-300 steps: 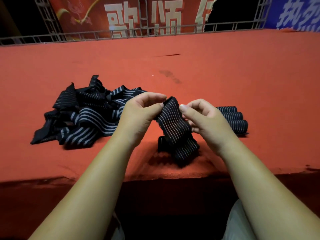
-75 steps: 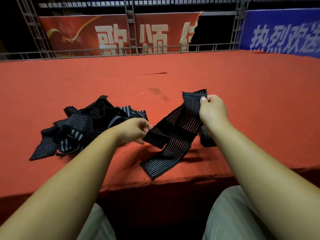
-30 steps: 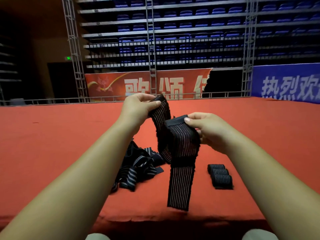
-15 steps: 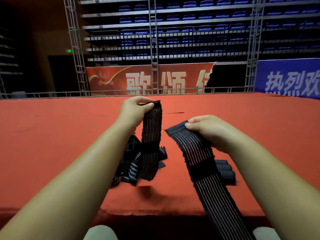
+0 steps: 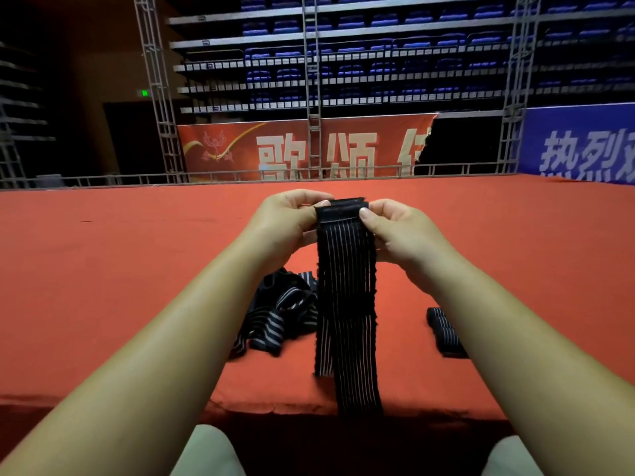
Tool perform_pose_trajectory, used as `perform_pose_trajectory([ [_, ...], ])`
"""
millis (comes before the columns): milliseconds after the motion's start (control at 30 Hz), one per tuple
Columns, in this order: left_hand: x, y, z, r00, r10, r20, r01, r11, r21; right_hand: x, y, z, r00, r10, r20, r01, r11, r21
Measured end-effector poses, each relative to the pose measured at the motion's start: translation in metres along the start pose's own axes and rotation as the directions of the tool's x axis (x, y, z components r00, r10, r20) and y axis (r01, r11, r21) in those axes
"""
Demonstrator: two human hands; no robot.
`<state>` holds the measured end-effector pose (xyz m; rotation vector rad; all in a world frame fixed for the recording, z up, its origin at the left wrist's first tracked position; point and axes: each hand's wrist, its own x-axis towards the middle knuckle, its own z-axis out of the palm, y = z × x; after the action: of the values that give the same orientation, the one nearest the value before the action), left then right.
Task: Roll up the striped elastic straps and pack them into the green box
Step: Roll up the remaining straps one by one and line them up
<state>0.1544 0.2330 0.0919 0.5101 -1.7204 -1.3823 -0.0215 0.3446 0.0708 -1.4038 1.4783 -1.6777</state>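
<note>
Both hands meet at the centre of the frame, raised over the bench (image 5: 120,269). The left hand (image 5: 285,221) and right hand (image 5: 398,231) each pinch a top corner of one striped strap (image 5: 345,293) between thumb and curled fingers. Half a second ago the hands were apart, each gripping a separate end, the right one's length trailing off toward the lower right. Now the ends are together at a folded top edge, and the strap hangs straight down in two layers. The shorter layer stops above the bench's front edge and the longer one drops just past it.

Behind the hanging strap, left of centre, the pile of loose straps (image 5: 278,314) lies on the red cloth, partly hidden by the strap and the left forearm. At right of centre the rolled straps (image 5: 443,329) lie side by side, their near ends hidden behind the right forearm, so I can't count them.

How the fingers sit behind the strap is hidden. Along the bottom edge two pale knees are cut off by the frame.
</note>
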Motion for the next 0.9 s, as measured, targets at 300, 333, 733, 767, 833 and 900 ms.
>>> perform_pose_trajectory([
  [300,-0.01,0.015,0.009,0.997,0.044,0.059,-0.043,0.999,-0.02,-0.003,-0.01,-0.002,0.994,-0.061,-0.089,0.059,0.998,-0.025],
  [333,-0.011,0.017,0.009,0.997,0.049,0.065,-0.047,0.998,-0.028,-0.003,-0.011,-0.003,0.993,-0.066,-0.099,0.063,0.997,-0.035],
  [733,-0.025,0.032,0.014,0.994,0.086,0.069,-0.083,0.995,-0.051,-0.01,-0.029,-0.003,0.988,-0.095,-0.121,0.09,0.995,-0.045],
  [767,-0.026,0.034,0.014,0.994,0.09,0.068,-0.086,0.995,-0.057,-0.01,-0.03,-0.002,0.988,-0.097,-0.12,0.092,0.995,-0.041],
  [833,-0.027,0.036,0.014,0.993,0.098,0.073,-0.092,0.993,-0.072,-0.009,-0.033,-0.001,0.988,-0.096,-0.118,0.093,0.995,-0.027],
  [900,-0.029,0.037,0.013,0.992,0.104,0.075,-0.098,0.993,-0.072,-0.009,-0.034,0.0,0.988,-0.095,-0.121,0.093,0.995,-0.022],
])
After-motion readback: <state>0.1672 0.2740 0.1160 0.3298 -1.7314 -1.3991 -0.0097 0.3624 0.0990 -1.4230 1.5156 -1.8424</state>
